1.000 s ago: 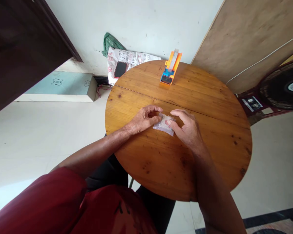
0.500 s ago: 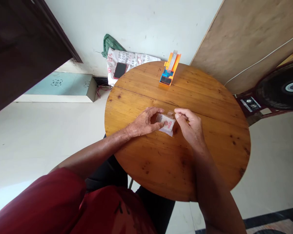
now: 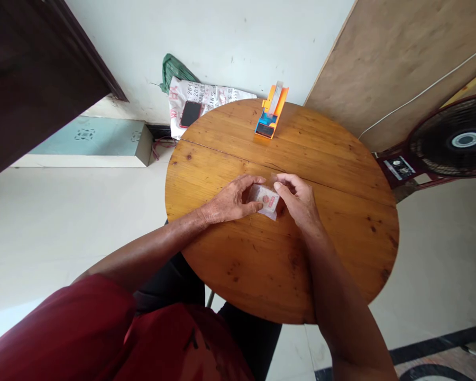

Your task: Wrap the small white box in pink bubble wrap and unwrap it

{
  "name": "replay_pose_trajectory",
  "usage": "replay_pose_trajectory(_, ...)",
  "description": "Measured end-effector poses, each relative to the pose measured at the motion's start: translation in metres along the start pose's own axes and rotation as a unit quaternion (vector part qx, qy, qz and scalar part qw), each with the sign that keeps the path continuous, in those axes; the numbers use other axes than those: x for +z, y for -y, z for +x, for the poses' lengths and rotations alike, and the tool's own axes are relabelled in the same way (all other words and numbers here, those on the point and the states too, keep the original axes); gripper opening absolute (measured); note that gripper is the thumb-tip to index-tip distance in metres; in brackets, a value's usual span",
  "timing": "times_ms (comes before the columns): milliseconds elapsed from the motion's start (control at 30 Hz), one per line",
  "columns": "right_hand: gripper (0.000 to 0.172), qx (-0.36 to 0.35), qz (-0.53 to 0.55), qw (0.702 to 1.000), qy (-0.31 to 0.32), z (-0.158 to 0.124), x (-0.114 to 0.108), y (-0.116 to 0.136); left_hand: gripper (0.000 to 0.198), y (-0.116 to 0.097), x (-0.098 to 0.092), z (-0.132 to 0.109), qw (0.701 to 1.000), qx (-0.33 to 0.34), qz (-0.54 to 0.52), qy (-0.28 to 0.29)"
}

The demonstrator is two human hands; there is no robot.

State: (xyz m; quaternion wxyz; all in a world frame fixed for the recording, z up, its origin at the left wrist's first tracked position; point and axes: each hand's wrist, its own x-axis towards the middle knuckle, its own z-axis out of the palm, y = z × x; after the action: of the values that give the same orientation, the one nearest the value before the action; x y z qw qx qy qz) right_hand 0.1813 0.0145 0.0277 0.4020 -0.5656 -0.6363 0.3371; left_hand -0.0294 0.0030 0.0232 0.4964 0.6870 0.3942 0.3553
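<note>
Our right hand has drawn in closer to the small wrapped packet than it was 0.5 s ago, its fingertips now just off the packet's 1 o'clock corner. Those fingers are narrow; we cannot tell whether they pinch anything. Our left hand holds the packet from 9 o'clock, thumb on its printed face. The packet lies near the middle of the bench, an orange-and-blue tape dispenser sitting well apart at 12 o'clock.
</note>
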Motion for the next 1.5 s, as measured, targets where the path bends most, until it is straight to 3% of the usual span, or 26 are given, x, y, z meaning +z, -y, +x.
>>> replay_pose_trajectory(200, 0.016, -0.047, 0.020, 0.998, -0.032, 0.004, 0.005, -0.003, 0.059, 0.008, 0.005, 0.000, 0.996, 0.026, -0.084, 0.022)
replay_pose_trajectory(433, 0.014, -0.085, 0.068, 0.990, -0.085, -0.002, -0.006, 0.007, 0.063, 0.010, 0.008, 0.001, 0.995, 0.065, -0.080, 0.005)
replay_pose_trajectory(633, 0.013, -0.143, 0.104, 0.974, -0.142, -0.003, -0.020, 0.011, 0.076, 0.005, 0.008, 0.001, 0.995, 0.070, -0.057, 0.033)
replay_pose_trajectory(767, 0.017, -0.121, 0.056, 0.974, -0.182, -0.003, -0.030, 0.012, 0.074, -0.001, 0.007, -0.001, 0.996, 0.046, -0.069, 0.036)
replay_pose_trajectory(900, 0.024, -0.092, 0.029, 0.974, -0.205, 0.001, -0.036, 0.008, 0.072, -0.005, 0.004, -0.004, 0.990, -0.001, -0.113, 0.087)
replay_pose_trajectory(1000, 0.023, -0.059, 0.057, 0.974, -0.212, 0.008, -0.036, -0.003, 0.072, -0.002, 0.002, -0.005, 0.985, -0.013, -0.147, 0.092)
replay_pose_trajectory(1167, 0.024, 0.014, 0.131, 0.966, -0.222, 0.021, -0.037, -0.026, 0.057, -0.001, -0.001, -0.004, 0.984, -0.032, -0.147, 0.094)
replay_pose_trajectory(1300, 0.033, 0.067, 0.157, 0.946, -0.276, 0.026, -0.048, -0.033, 0.050, -0.007, -0.001, -0.002, 0.988, -0.012, -0.126, 0.086)
replay_pose_trajectory(1433, 0.021, 0.010, 0.132, 0.943, -0.304, 0.016, -0.062, -0.012, 0.049, -0.009, -0.001, -0.002, 0.987, -0.009, -0.133, 0.086)
replay_pose_trajectory(1500, 0.016, -0.054, 0.112, 0.960, -0.252, 0.005, -0.065, 0.006, 0.048, -0.009, -0.001, -0.002, 0.987, -0.012, -0.133, 0.088)
